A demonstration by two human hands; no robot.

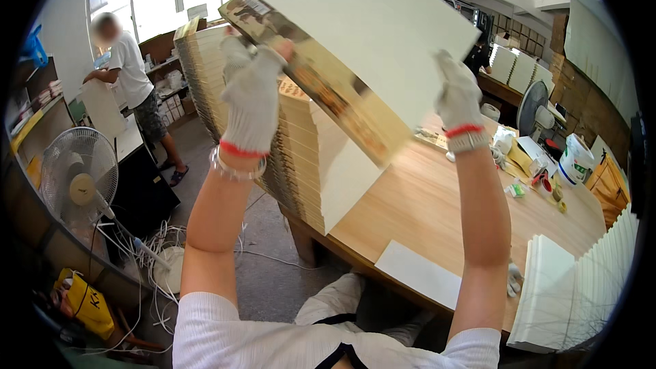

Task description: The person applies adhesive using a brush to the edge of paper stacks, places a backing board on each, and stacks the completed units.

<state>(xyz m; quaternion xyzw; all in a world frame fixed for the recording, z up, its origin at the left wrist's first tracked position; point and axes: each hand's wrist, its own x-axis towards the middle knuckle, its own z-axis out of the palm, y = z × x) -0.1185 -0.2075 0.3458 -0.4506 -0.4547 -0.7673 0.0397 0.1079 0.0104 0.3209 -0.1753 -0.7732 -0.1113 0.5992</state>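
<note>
Both of my hands wear white knit gloves with red cuffs. Raised in front of me is a large flat box (369, 34) with a plain white face and a printed tan-and-brown side, tilted down to the right. My left hand (251, 92) grips its printed side near the upper left end, fingers partly hidden. On the right edge, my right hand (458, 92) is closed, its thumb side against the white face. Behind and below the box rises a tall stack of similar flat boxes (294, 157) with printed sides, at the left edge of the wooden table (369, 212).
A white sheet (418, 275) lies by the near table edge, with white stacked boards (547, 287) to its right. Farther back stand a bucket (575, 159), tape rolls (547, 184) and a fan (533, 106). At left are another fan (80, 171), floor cables (160, 253) and a person (126, 61).
</note>
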